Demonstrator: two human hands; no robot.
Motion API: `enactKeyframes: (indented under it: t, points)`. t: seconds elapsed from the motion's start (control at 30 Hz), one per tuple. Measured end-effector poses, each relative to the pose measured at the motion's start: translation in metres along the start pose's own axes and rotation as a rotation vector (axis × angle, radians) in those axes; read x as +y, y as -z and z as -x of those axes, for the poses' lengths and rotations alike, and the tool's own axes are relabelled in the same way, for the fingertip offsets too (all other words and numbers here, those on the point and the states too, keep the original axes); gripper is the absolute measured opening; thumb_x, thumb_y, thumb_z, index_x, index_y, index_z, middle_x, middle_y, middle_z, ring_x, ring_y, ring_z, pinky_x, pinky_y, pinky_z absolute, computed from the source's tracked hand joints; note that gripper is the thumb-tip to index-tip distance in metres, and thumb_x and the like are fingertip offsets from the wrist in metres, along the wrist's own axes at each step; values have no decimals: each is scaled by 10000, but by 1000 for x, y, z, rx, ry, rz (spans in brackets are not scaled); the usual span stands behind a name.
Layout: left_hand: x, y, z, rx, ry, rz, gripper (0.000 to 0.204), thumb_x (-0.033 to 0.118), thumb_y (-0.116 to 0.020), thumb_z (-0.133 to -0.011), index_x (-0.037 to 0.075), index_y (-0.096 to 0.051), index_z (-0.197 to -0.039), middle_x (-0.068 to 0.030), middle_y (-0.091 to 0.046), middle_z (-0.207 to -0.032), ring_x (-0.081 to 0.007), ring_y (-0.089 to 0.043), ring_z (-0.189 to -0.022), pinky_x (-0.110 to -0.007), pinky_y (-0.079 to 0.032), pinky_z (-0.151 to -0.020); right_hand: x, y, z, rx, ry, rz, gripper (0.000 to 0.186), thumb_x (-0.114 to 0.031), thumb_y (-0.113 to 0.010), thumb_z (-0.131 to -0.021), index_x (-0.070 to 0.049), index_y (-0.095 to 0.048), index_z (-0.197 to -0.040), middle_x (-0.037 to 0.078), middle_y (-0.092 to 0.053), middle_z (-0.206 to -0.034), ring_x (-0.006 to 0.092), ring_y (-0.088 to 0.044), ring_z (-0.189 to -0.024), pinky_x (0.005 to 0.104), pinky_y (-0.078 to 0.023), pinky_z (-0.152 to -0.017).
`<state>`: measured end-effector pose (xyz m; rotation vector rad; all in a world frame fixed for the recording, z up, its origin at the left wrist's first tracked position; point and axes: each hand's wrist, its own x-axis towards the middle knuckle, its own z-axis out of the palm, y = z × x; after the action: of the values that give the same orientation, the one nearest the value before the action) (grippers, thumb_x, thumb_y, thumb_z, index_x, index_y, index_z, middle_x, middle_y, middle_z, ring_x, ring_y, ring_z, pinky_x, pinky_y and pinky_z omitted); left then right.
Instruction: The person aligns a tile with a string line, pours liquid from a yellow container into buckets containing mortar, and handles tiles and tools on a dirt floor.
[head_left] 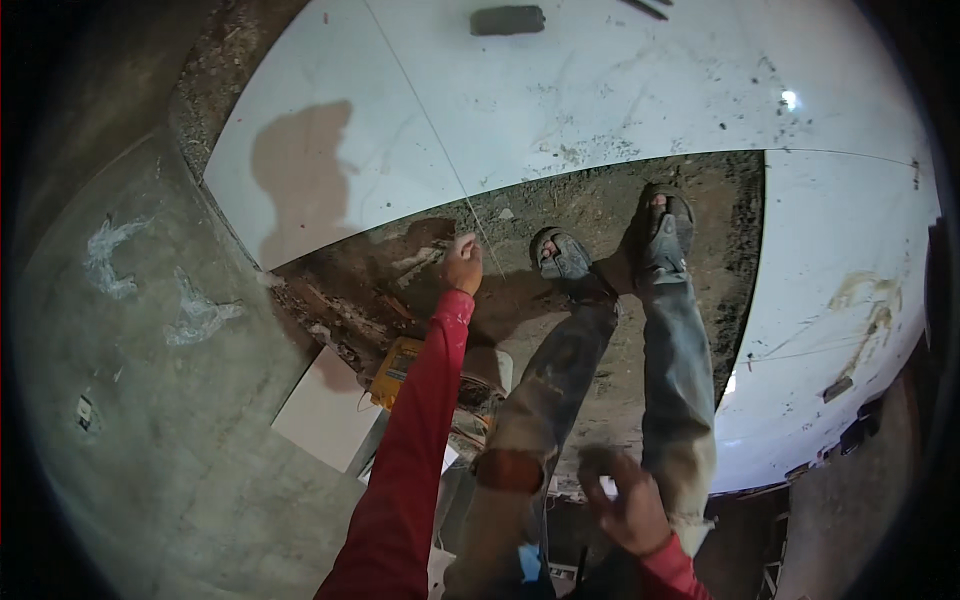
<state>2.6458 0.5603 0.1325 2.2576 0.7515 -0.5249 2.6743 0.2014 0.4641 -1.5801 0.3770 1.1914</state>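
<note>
My left hand reaches out over the dirt strip beside a thin string, its fingers drawn together. Whether they pinch the string or something small, I cannot make out. The string crosses the edge of the large white tiles and runs over the bare ground. Nearer to me, my right hand hovers by my right leg with bent fingers. Motion blurs it, and a dark patch at its fingertips cannot be told apart from the fingers.
My sandalled feet stand in the dirt. A yellow case and a square tile lie by my left arm. A dark block rests on the far tiles, another at right. Crumpled clear plastic lies on concrete.
</note>
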Motion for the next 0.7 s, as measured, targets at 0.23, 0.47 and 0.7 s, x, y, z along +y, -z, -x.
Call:
enactKeyframes:
  t: [0.23,0.47,0.7]
  points:
    - [-7,-41,-27,48,187,-123,274,116,-571,-815,75,-577,-1086,-96,-574,-1014,-201,-562,-942,-315,-462,-801,-22,46,-18,-138,-184,-16,209,-42,-534,-849,-8,-530,-1055,142,-565,-952,251,-587,-810,307,-483,-638]
    - [-18,-42,-14,42,330,203,223,124,-551,-836,63,-584,-1048,-99,-612,-1011,-200,-581,-916,-313,-455,-797,-50,64,-45,-278,-260,-120,218,-89,-557,-862,-21,-531,-1068,139,-564,-946,263,-600,-824,300,-502,-647]
    - [68,1,120,-207,443,419,361,265,-535,-888,37,-505,-1166,-117,-570,-1124,-195,-537,-1056,-315,-426,-871,-17,64,-226,-46,331,401,139,-89,-597,-766,-34,-555,-886,140,-558,-828,334,-547,-791,415,-431,-679]
